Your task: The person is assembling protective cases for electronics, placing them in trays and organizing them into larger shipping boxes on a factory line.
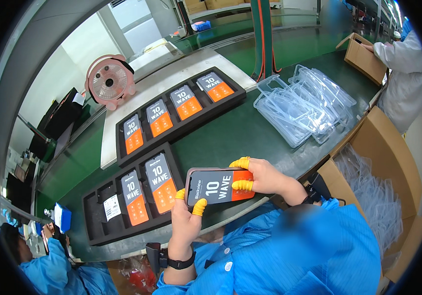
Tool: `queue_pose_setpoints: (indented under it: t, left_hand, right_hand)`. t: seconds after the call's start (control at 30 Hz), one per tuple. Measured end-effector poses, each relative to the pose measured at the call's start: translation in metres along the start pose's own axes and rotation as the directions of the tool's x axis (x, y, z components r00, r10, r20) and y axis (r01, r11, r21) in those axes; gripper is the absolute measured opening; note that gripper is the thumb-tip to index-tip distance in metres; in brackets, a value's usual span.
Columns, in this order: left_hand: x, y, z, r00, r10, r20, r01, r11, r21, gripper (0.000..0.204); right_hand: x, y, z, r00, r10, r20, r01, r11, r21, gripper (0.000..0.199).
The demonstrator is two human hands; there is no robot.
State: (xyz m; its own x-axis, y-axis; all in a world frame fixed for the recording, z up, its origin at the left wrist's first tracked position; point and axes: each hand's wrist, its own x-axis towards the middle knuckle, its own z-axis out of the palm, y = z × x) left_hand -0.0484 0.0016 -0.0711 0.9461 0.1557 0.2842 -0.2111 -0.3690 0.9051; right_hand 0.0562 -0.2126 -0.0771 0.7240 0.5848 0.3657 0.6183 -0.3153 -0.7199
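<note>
Between my two hands a smartphone (216, 187) lies sideways above the near edge of the green table, its screen covered by a grey and orange printed film. My left hand (187, 219) grips its left end, and my right hand (265, 176) grips the right end. Yellow finger cots cover the thumb and a finger on each hand. Left of the phone sits a black foam tray (95, 239) with two similar phones (162, 182) and a white label (112, 207) in a compartment. Behind it, another black tray (181, 132) carries several more phones.
Clear plastic cases or shells (309, 105) are heaped on the table at the right. A cardboard box (407, 167) beside me contains more. A pink fan (109, 82) stands behind the trays, near a green post (262, 44). Co-workers (403, 64) are at the far right and lower left.
</note>
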Motion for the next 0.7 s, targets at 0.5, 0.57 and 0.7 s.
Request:
queue_pose_setpoints:
  t: [0.5, 0.57, 0.7]
  left_hand:
    - [-0.015, -0.028, 0.048, 0.948, -0.149, 0.282, 0.255, 0.886, -0.387, 0.051]
    - [-0.01, -0.033, 0.054, 0.954, -0.187, 0.234, 0.222, 0.967, -0.129, 0.041]
    - [-0.007, -0.051, 0.07, 1.0, 0.021, -0.011, -0.021, 1.0, -0.006, 0.026]
  right_hand:
    - [-0.022, 0.019, 0.063, 0.963, 0.252, -0.094, -0.078, 0.595, 0.8, 0.026]
    - [-0.026, 0.02, 0.061, 0.938, 0.319, -0.134, -0.132, 0.689, 0.713, 0.025]
    - [-0.027, 0.018, 0.066, 0.908, 0.369, -0.197, -0.172, 0.758, 0.63, 0.024]
